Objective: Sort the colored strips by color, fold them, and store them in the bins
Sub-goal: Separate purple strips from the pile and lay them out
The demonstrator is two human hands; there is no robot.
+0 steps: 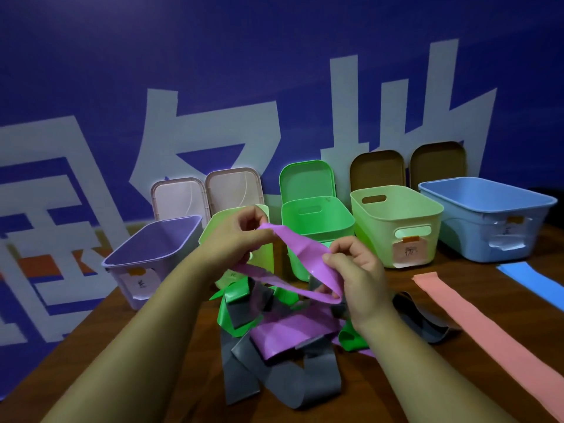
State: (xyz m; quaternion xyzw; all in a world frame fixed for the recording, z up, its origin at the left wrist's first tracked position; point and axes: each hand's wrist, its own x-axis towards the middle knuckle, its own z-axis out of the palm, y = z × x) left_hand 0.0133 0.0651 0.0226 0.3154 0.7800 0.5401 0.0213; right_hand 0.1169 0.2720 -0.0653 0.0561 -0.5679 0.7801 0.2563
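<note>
A purple strip [300,250] is stretched in the air between both hands, above a tangled pile of purple, green and grey strips [274,337] on the wooden table. My left hand [235,236] pinches the strip's upper left end. My right hand [357,270] grips its lower right part, where the strip loops back under the fingers. Behind the pile stand the bins: purple bin [152,248], light green bin [210,227] partly hidden by my left hand, green bin [317,221], pale green bin [396,221] and blue bin [488,215].
A pink strip [476,325] lies flat on the table at right, with a blue strip [537,282] beyond it near the edge. Several lids [207,193] lean upright against the blue wall banner behind the bins. The table's left edge runs diagonally at lower left.
</note>
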